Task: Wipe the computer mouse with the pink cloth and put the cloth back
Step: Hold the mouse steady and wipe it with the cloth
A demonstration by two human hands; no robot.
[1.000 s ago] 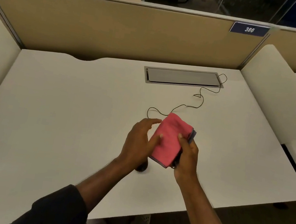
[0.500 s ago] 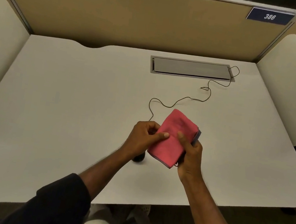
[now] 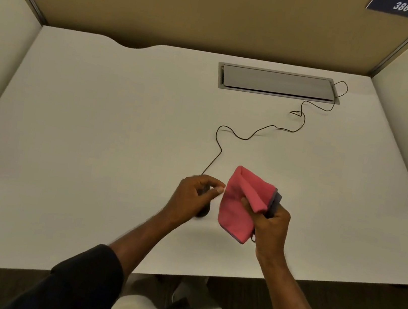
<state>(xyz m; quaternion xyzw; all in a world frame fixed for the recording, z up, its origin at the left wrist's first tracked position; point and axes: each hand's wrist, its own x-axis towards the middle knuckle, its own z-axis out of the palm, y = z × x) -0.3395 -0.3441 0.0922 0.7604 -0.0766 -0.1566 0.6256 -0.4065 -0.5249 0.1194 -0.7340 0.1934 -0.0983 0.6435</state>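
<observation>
A soft, folded pink microfibre cloth [image 3: 240, 207] was pinched in the right hand [image 3: 270, 225] at lower centre; the left hand [image 3: 192, 196] cupped the light black wired mouse [image 3: 202, 211] on the white counter [image 3: 94, 138].

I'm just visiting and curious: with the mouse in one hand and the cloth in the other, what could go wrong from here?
Two risks, likely minor. The mouse is wired: its thin cable snakes loosely across the desk, so lifting or turning the mouse in the left hand could tug or snag it. The pink cloth is pinched by the right hand with much of it hanging free; it could slip or catch the cable.
</observation>
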